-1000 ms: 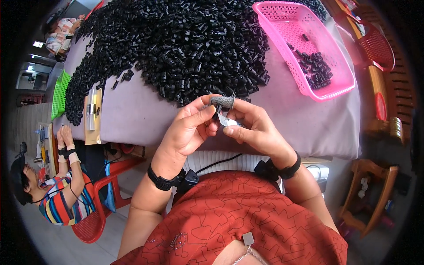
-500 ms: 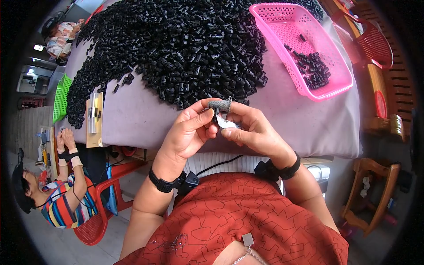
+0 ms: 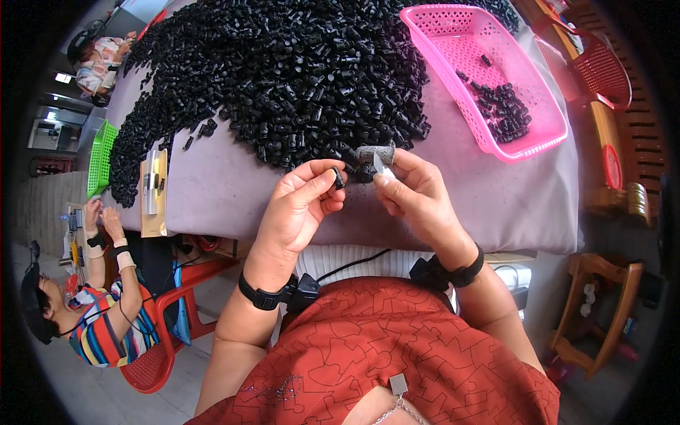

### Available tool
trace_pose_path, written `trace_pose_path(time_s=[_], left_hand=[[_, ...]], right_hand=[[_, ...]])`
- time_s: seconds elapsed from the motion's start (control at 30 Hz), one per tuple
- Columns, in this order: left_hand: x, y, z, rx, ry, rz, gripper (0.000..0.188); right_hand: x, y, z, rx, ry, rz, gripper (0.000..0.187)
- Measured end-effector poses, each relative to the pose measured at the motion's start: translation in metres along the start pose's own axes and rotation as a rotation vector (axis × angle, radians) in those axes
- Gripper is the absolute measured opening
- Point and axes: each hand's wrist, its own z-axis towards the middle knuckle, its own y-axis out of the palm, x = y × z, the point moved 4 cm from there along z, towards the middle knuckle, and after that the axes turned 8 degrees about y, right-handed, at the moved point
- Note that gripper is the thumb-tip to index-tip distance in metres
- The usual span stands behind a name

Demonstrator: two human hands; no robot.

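My left hand [image 3: 301, 202] is closed, pinching a small black plastic part [image 3: 339, 178] between thumb and fingertips. Just to its right, my right hand [image 3: 418, 191] grips a small pale blade [image 3: 382, 167] under the thumb. A grey, rough-textured sleeve [image 3: 374, 154] sits at the end of the right index finger, seemingly worn on it. The blade and the part are apart. Both hands are above the near edge of a big heap of black plastic parts [image 3: 304, 92], which lies on the grey tablecloth [image 3: 219, 188].
A pink basket [image 3: 520, 57] with some black parts stands at the right. Left of the heap are a green basket [image 3: 101, 157] and a tan card with a silvery strip [image 3: 154, 198]. A co-worker in a striped top [image 3: 106, 326] sits at the left; another person [image 3: 99, 64] is farther back.
My hands have drawn apart, where they were together around the part and blade. The right hand with the blade has moved right and slightly away from me.
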Motion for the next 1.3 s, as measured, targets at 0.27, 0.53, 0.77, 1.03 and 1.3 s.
trace_pose_path(time_s=[0.27,0.53,0.77,1.03,1.3], left_hand=[[0.003,-0.002,0.000,-0.089,0.018,-0.043,0.026],[0.007,0.007,0.000,-0.043,-0.005,-0.073,0.028],[0.002,-0.003,0.004,-0.085,-0.015,-0.088,0.033],[-0.003,0.009,0.006,-0.057,-0.022,-0.082,0.033],[-0.004,0.010,0.005,-0.086,-0.036,-0.099,0.031]], right_hand=[[0.002,0.001,0.001,-0.002,-0.012,-0.035,0.020],[0.000,0.003,0.000,-0.005,-0.007,-0.053,0.022],[-0.005,0.008,-0.004,-0.093,0.015,-0.057,0.039],[-0.004,0.015,-0.006,-0.261,0.069,-0.021,0.057],[-0.002,0.013,-0.006,-0.237,0.058,-0.060,0.046]])
